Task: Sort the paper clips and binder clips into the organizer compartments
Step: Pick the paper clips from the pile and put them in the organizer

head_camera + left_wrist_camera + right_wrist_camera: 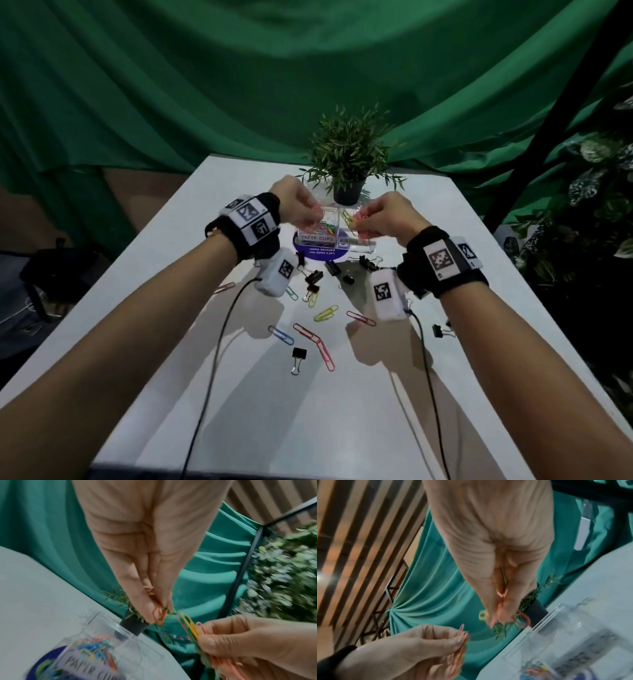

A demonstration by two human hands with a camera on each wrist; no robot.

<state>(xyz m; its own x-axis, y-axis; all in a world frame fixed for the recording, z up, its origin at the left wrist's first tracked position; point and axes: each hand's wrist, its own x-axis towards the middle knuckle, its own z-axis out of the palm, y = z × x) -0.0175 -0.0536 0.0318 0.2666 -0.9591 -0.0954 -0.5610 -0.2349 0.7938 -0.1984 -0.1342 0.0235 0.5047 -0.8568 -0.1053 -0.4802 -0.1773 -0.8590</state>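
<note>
Organizer: the clear organizer stands on the white table, just in front of the potted plant; coloured clips lie in its compartment lettered for paper clips.
Left hand: your left hand pinches an orange paper clip above the organizer.
Right hand: your right hand pinches a bunch of paper clips over the organizer's right side.
Loose clips: paper clips and black binder clips lie scattered on the table nearer you than the organizer.
</note>
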